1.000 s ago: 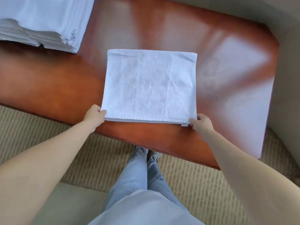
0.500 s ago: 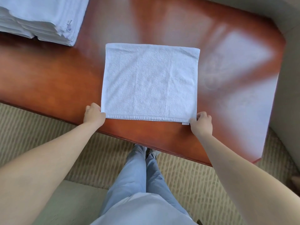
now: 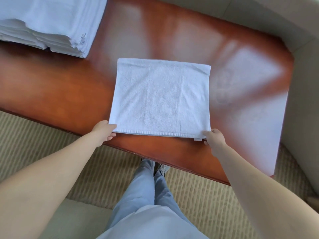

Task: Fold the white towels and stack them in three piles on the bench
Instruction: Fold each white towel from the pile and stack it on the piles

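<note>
A white towel [image 3: 162, 99], folded into a flat rectangle, lies on the glossy red-brown bench [image 3: 51, 90] in the middle of the head view. My left hand [image 3: 104, 132] pinches its near left corner. My right hand [image 3: 214, 138] pinches its near right corner, beside a small white tag. A tall stack of folded white towels [image 3: 48, 23] sits at the bench's far left, partly cut off by the frame.
The bench's near edge runs diagonally above a beige patterned carpet [image 3: 198, 195]. My legs in light blue trousers [image 3: 146, 195] stand below it. A pale wall or upholstered surface [image 3: 303, 100] borders the bench on the right.
Both hands have kept hold of the near corners. The towel's near edge looks slightly lifted. The camera has shifted a little, so the stack shows more.
</note>
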`<state>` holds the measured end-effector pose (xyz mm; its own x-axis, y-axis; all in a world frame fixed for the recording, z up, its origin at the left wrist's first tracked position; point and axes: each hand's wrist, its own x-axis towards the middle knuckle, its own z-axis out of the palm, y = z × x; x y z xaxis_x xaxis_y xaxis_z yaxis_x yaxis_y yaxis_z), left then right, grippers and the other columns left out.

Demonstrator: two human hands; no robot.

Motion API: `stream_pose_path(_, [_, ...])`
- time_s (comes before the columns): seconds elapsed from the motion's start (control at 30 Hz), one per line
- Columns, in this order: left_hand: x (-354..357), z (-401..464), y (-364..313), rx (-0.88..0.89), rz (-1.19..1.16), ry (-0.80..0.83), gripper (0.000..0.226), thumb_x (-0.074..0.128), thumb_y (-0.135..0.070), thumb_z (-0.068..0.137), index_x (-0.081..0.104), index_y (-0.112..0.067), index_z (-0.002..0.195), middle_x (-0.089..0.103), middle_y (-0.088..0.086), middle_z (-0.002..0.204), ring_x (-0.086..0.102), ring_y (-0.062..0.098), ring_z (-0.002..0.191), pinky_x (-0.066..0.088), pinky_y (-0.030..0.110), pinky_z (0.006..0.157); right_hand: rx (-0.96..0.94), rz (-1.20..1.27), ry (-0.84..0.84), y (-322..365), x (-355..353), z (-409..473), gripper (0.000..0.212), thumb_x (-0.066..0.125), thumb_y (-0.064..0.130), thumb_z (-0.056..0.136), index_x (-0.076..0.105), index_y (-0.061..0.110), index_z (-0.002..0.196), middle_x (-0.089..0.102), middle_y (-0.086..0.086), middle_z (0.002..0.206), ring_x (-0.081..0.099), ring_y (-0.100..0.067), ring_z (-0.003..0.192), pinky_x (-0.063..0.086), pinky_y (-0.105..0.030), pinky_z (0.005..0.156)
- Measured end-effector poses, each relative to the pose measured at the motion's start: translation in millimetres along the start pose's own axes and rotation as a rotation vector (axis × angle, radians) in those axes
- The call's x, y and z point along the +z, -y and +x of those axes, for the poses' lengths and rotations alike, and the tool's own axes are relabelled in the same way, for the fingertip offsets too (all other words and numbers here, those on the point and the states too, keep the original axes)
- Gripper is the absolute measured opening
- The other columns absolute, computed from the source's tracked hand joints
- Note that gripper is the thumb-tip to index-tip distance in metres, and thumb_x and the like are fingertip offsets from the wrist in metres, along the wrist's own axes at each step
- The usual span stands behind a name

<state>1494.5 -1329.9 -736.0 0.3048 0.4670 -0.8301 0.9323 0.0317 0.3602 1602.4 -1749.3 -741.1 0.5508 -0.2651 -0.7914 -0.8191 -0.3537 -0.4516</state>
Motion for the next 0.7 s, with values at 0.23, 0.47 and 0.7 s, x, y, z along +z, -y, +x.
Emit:
stream_pose_path(0.23, [-46.2, -74.8, -45.6, -0.073, -0.240, 0.201, 0.004, 0.058, -0.012, 0.099, 0.061, -0.010, 0.101, 0.061, 0.005, 0.082, 0.055, 0.015, 0.071, 0.046, 0.026, 0.068, -0.065, 0.029, 0.081, 72.5, -47.9, -55.1, 0.013, 0.050, 0.007, 0.093, 0.057, 0.016, 0.099, 0.059, -0.003, 0.064, 0.052, -0.010, 0.039, 0.045, -0.019, 0.047])
stream_pose_path(0.47, [-101.5, -153.6, -218.0, 0.365, -0.623, 0.170, 0.016, 0.053, -0.008, 0.102, 0.058, -0.023, 0.099, 0.059, 0.001, 0.091, 0.061, 0.012, 0.081, 0.052, 0.025, 0.081, -0.478, 0.253, 0.060, 260.3, -92.7, -128.9, 0.027, 0.041, 0.005, 0.102, 0.058, 0.025, 0.094, 0.068, -0.004, 0.104, 0.070, -0.015, 0.077, 0.037, -0.023, 0.055])
stream_pose_path(0.7, [-134.1, -201.7, -299.9, 0.626, -0.844, 0.149, 0.016, 0.052, -0.008, 0.103, 0.061, -0.019, 0.096, 0.062, 0.003, 0.091, 0.067, 0.010, 0.076, 0.059, 0.019, 0.067, -0.745, 0.410, -0.057, 346.2, -124.5, -179.7, 0.030, 0.047, 0.002, 0.097, 0.062, 0.025, 0.086, 0.061, 0.002, 0.084, 0.056, -0.012, 0.068, 0.046, -0.019, 0.056])
